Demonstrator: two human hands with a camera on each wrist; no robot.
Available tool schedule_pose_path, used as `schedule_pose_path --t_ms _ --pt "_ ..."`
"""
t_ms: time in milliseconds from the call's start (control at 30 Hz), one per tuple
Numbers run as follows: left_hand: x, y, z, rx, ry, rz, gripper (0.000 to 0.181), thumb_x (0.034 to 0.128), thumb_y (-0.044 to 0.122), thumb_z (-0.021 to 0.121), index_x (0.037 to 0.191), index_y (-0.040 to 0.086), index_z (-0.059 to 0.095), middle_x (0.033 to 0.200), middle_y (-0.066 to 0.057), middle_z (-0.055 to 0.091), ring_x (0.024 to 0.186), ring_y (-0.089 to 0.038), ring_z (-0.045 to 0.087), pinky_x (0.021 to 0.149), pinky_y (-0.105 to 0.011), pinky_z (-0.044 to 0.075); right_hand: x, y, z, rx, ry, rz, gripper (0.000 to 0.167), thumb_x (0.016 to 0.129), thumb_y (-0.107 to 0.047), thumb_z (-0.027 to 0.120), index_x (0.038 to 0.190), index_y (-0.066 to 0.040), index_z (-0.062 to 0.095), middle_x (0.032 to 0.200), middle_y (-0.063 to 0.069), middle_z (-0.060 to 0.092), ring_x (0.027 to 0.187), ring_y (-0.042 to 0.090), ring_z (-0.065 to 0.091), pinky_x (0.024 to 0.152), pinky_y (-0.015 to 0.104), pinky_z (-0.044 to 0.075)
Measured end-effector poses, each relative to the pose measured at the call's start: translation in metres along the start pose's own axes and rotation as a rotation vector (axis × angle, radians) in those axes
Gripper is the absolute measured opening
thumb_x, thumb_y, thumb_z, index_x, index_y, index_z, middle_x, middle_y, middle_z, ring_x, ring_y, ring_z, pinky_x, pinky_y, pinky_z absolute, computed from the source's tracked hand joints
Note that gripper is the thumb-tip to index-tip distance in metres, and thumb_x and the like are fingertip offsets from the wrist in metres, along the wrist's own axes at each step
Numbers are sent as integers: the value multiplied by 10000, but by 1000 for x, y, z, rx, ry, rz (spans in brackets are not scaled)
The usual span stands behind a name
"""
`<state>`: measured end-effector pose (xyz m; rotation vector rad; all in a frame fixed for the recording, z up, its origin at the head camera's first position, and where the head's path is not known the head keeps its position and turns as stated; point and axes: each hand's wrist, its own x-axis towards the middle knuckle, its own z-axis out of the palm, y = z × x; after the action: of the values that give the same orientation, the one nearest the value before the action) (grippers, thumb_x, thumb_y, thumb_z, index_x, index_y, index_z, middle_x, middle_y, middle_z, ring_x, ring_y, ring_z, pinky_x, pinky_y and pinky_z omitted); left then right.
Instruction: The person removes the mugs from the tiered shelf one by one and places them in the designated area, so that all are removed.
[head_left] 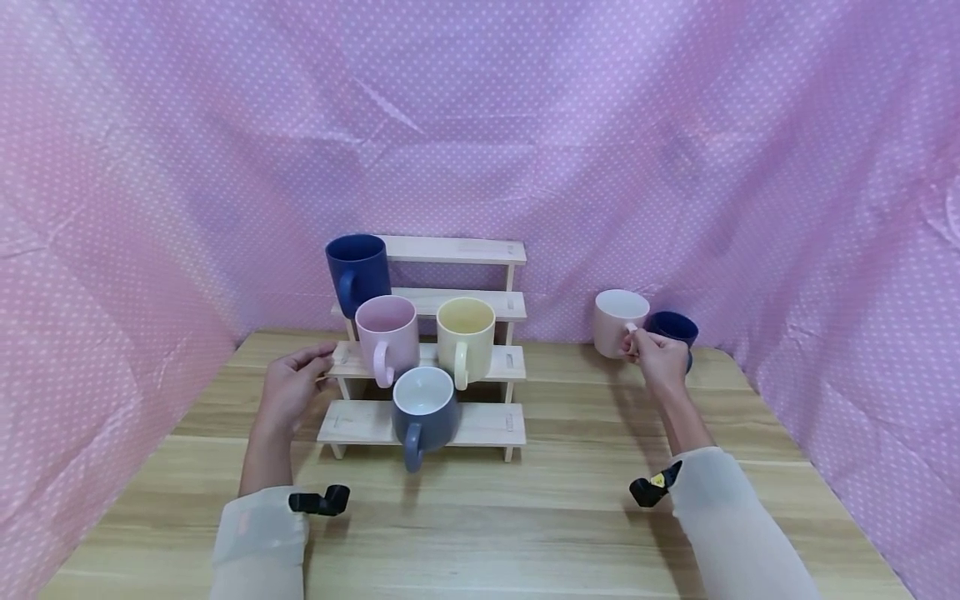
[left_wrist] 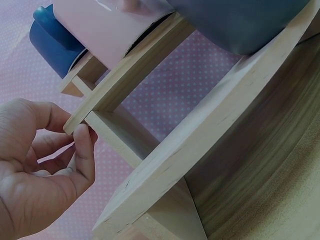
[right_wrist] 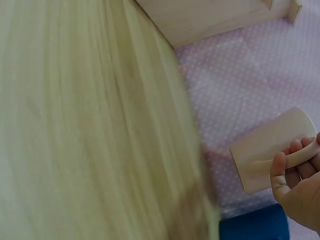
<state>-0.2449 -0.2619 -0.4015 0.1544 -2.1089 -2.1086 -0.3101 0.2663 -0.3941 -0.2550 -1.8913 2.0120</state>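
My right hand (head_left: 658,360) holds a pale pink mug (head_left: 611,325) by its handle. In the right wrist view, the mug's base appears slightly off the table. Just behind that hand is a dark blue mug (head_left: 675,323), partly covered by it. At the left, my left hand (head_left: 288,387) pinches the end of a board on a stepped wooden stand (head_left: 341,423). On the stand are another dark blue mug (head_left: 363,268) high on the left, a pink mug (head_left: 397,333) and a yellow mug (head_left: 474,329) one tier above the lowest, and a grey mug (head_left: 435,425) on the lowest tier.
The stand rests on a wood-grain table (head_left: 570,517). A pink dotted cloth (head_left: 480,125) hangs behind the table and along both sides. Each sleeve cuff carries a small black device, such as the left one (head_left: 322,501).
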Motion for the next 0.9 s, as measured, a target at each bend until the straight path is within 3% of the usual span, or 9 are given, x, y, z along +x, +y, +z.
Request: schedule_pose_path --t_ms 267,467,633,900 --pt "2 0 2 -40 -7 15 428 1041 53 556 1416 -144 495 1071 55 647 904 -51 606 779 -204 597 6 13 -9 28 15 34 285 940 -24 642 679 62 717 718 79 691 687 134 654 707 307 640" --pt "1 0 2 -18 -3 13 424 1044 61 550 1417 -135 501 1084 46 637 914 -53 604 772 -194 591 11 27 -13 -9 33 -1 280 924 -54 663 716 129 707 687 48 677 693 118 649 675 289 630" --pt "1 0 1 2 1 8 421 1047 71 547 1418 -125 508 1103 33 625 923 -54 599 775 -190 588 14 36 -15 13 40 -6 278 915 -32 640 683 111 699 690 54 676 662 146 678 656 299 636" --pt "1 1 1 -16 3 9 419 1043 52 547 1409 -146 500 1091 43 635 904 -51 603 747 -177 583 12 27 -18 74 46 75 288 945 -3 622 678 79 690 686 62 672 650 146 682 652 268 623"
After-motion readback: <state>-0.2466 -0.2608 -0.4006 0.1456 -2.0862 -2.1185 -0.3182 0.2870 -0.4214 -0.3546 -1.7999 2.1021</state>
